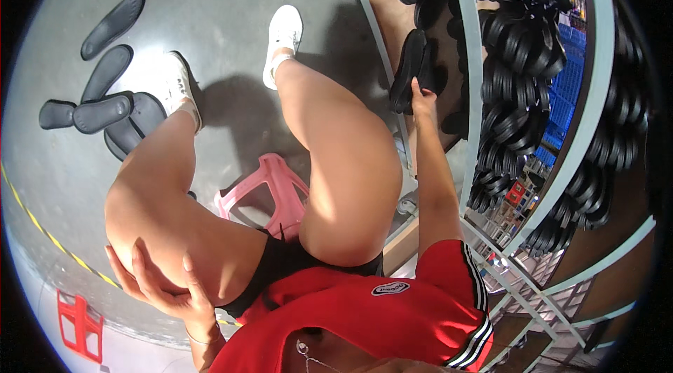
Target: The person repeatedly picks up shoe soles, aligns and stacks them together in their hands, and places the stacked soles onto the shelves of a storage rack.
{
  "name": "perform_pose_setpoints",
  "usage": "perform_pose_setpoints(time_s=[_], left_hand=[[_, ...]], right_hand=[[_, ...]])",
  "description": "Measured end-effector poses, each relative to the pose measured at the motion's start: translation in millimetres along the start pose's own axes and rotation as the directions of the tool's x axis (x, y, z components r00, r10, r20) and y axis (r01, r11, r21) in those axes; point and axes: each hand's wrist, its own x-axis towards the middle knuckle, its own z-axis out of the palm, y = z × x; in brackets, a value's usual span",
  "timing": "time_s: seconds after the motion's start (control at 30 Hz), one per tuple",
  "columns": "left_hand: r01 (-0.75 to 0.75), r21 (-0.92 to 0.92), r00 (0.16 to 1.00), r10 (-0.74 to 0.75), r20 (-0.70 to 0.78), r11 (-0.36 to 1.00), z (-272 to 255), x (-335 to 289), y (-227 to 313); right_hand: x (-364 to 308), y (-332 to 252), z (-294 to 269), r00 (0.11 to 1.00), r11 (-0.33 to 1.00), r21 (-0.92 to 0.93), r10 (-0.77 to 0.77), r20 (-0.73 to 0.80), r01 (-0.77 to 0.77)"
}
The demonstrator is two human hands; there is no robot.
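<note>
On the lowest board of a rack at the right, my right hand (423, 101) is closed round the near end of black shoe soles (409, 71). They seem to be a pair lying side by side, thumb on top; the fingers underneath are hidden. My left hand (172, 296) rests on my left thigh with its fingers spread and holds nothing. Several loose dark soles (112, 26) lie scattered on the grey floor beyond my left foot, some overlapping.
The grey metal rack (471, 57) carries rows of black soles (519, 43) on its upper shelves. A pink plastic stool (277, 180) stands beneath me, between my legs. Yellow-and-black tape (42, 231) crosses the floor at left, near a red stool (84, 331). Blue crates (566, 89) show behind the rack.
</note>
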Motion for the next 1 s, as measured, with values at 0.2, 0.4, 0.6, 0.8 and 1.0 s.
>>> perform_pose_setpoints(time_s=[0.2,0.4,0.6,0.8,1.0], left_hand=[[-0.038,-0.035,0.997,0.04,0.059,0.999,7,11,4],[-0.059,0.068,0.997,0.056,0.047,0.996,8,13,6],[-0.058,0.111,0.998,0.053,0.047,0.992,5,12,4],[-0.082,0.074,0.996,0.079,0.04,0.994,14,16,6],[-0.129,0.072,0.991,0.125,0.05,0.989,14,18,3]], right_hand=[[16,38,-11,0.981,0.976,0.198,-0.059,-0.185,0.096],[-65,7,21,0.944,0.941,0.072,-0.327,-0.045,0.329],[-48,-30,25,0.998,0.998,0.03,-0.049,0.029,0.048],[-10,-16,9,0.993,0.987,-0.116,-0.107,0.053,0.112],[-14,-15,-24,0.948,0.93,-0.234,-0.31,-0.076,0.285]])
